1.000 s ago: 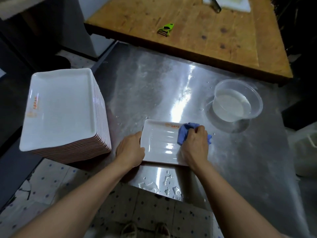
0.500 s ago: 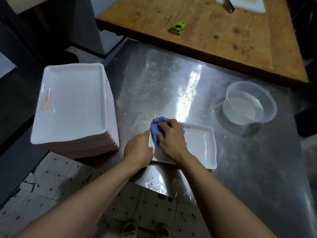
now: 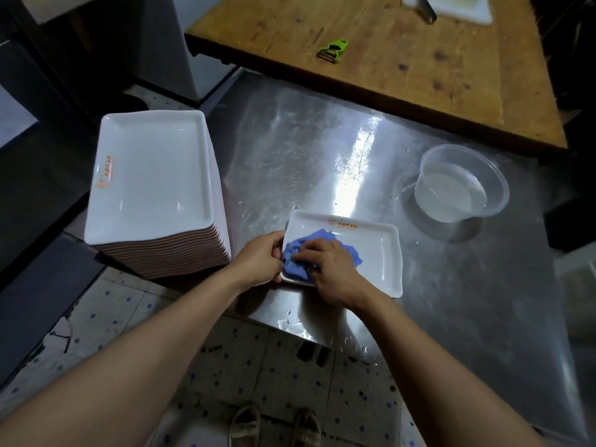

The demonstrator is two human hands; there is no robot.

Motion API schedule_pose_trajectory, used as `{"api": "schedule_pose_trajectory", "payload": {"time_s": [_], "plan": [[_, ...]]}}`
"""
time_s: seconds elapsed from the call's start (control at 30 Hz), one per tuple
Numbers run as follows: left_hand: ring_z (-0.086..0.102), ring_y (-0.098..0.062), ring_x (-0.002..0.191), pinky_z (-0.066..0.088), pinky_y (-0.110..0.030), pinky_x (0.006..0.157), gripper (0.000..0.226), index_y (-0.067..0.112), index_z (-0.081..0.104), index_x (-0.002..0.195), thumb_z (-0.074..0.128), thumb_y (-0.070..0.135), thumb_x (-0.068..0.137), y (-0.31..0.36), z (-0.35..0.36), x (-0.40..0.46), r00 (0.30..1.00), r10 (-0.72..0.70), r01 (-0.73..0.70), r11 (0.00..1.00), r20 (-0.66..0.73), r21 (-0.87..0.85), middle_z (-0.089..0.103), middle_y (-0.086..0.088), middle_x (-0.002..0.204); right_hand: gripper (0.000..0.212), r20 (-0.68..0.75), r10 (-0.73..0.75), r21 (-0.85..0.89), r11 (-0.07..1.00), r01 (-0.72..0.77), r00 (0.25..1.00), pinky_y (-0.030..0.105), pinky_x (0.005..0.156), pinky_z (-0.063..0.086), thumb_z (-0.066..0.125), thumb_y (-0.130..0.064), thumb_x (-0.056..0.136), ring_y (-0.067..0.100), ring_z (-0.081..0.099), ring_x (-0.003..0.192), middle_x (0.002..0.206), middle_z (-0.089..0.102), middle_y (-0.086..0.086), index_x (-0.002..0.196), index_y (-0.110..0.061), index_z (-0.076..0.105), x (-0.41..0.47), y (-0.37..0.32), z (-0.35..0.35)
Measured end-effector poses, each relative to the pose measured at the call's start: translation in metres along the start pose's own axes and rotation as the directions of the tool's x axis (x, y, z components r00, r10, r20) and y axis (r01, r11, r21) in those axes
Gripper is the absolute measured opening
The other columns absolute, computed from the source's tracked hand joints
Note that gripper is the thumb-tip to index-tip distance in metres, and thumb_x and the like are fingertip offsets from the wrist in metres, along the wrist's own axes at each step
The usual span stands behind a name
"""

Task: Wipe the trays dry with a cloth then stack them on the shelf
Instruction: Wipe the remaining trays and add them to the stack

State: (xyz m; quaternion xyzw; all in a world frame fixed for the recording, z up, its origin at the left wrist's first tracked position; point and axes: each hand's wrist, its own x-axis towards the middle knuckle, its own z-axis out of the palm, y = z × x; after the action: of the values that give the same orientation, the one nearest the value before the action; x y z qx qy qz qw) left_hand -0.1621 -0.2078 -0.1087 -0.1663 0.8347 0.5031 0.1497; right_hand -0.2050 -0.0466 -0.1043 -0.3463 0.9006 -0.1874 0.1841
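Swept back across the white rectangular plastic tray (image 3: 371,253), the crumpled blue cloth (image 3: 317,256) now lies at its left end, having been at the far-left corner half a second ago. A person's right hand (image 3: 329,266) presses the cloth down, fingers curled over it; the left hand (image 3: 261,256) grips the tray's left rim. This tray lies flat on the wet stainless-steel table (image 3: 451,301), just right of a tall stack of matching white trays (image 3: 154,188). It looks light, stiff and slippery when wet; the raised rim seems the best hold. Orange printing on its far rim is too small to read. Right of the tray stands a clear round tub of water (image 3: 461,185).
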Motion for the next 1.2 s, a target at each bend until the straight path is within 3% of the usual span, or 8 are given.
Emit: {"api": "schedule_pose_trajectory", "payload": {"time_s": [0.13,0.23,0.43,0.53,0.73,0.87,1.03,1.2], "plan": [[0.058,-0.018,0.049,0.056,-0.038,0.059,0.059,0.026,0.059,0.112,0.044,-0.018,0.075,-0.001,-0.001,0.001,0.999,-0.029,0.031,0.998,0.018,-0.061,0.052,-0.005,0.063,0.035,0.070,0.037,-0.006,0.999,-0.037,0.997,0.049,0.114,0.007,0.045,-0.034,0.097,0.013,0.027,0.134,0.141,0.040,-0.009,0.130,-0.032,0.054,-0.015,-0.002,0.004],[0.058,-0.020,0.048,0.056,-0.038,0.057,0.050,0.028,0.058,0.104,0.041,-0.011,0.079,0.003,0.004,0.001,0.997,-0.065,0.062,0.995,-0.037,-0.082,0.058,-0.003,0.063,0.037,0.036,-0.011,-0.051,0.999,0.013,0.999,0.045,0.110,0.023,0.045,-0.034,0.097,0.017,0.031,0.133,0.142,0.040,-0.005,0.132,-0.028,0.052,-0.019,-0.004,0.008],[0.061,-0.028,0.097,0.049,-0.032,0.081,0.035,0.022,0.057,0.118,0.053,0.020,0.084,0.010,0.017,0.003,0.974,-0.057,0.107,0.969,-0.221,0.225,0.067,-0.007,0.111,0.033,-0.066,-0.055,-0.002,0.998,0.055,0.996,0.038,0.101,0.036,0.046,-0.017,0.094,0.023,0.042,0.123,0.134,0.050,0.002,0.123,-0.019,0.061,-0.028,-0.006,0.011],[0.057,-0.032,0.108,0.047,-0.034,0.088,0.041,0.019,0.057,0.121,0.053,0.016,0.080,0.015,0.024,0.004,0.968,-0.047,0.124,0.945,-0.248,0.302,0.063,-0.009,0.120,0.030,-0.116,-0.027,0.009,1.000,0.028,0.993,0.034,0.094,0.038,0.047,-0.011,0.091,0.024,0.045,0.117,0.129,0.053,0.003,0.114,-0.014,0.064,-0.038,-0.001,0.013],[0.056,-0.034,0.107,0.044,-0.034,0.084,0.040,0.014,0.057,0.118,0.045,0.006,0.080,0.020,0.029,0.007,0.964,-0.019,0.136,0.893,-0.265,0.430,0.061,-0.012,0.119,0.028,-0.153,0.153,-0.038,0.986,-0.161,0.976,0.029,0.081,0.037,0.049,-0.002,0.082,0.021,0.044,0.116,0.125,0.054,-0.002,0.101,-0.013,0.066,-0.064,0.036,-0.011],[0.056,-0.035,0.107,0.045,-0.036,0.084,0.037,0.017,0.058,0.114,0.045,0.008,0.080,0.025,0.028,0.011,0.962,-0.042,0.167,0.873,-0.269,0.459,0.061,-0.012,0.117,0.024,-0.175,0.239,-0.078,0.964,-0.255,0.955,0.034,0.081,0.042,0.051,0.002,0.078,0.025,0.048,0.110,0.117,0.056,0.005,0.094,-0.007,0.067,-0.076,0.059,-0.031],[0.055,-0.035,0.107,0.047,-0.037,0.085,0.037,0.018,0.060,0.111,0.046,0.006,0.079,0.026,0.025,0.016,0.968,-0.032,0.156,0.857,-0.251,0.492,0.062,-0.012,0.116,0.023,-0.165,0.207,-0.199,0.951,-0.238,0.964,0.035,0.087,0.039,0.046,-0.006,0.090,0.026,0.051,0.109,0.118,0.056,0.010,0.104,-0.004,0.063,-0.046,0.070,-0.048],[0.055,-0.035,0.105,0.045,-0.036,0.082,0.035,0.014,0.059,0.110,0.047,0.005,0.078,0.029,0.026,0.015,0.966,-0.027,0.160,0.846,-0.258,0.508,0.062,-0.013,0.113,0.029,-0.199,0.126,-0.381,0.904,-0.195,0.972,0.030,0.072,0.034,0.036,-0.019,0.098,0.024,0.047,0.111,0.128,0.048,0.008,0.119,-0.011,0.055,-0.031,0.076,-0.050]]}}
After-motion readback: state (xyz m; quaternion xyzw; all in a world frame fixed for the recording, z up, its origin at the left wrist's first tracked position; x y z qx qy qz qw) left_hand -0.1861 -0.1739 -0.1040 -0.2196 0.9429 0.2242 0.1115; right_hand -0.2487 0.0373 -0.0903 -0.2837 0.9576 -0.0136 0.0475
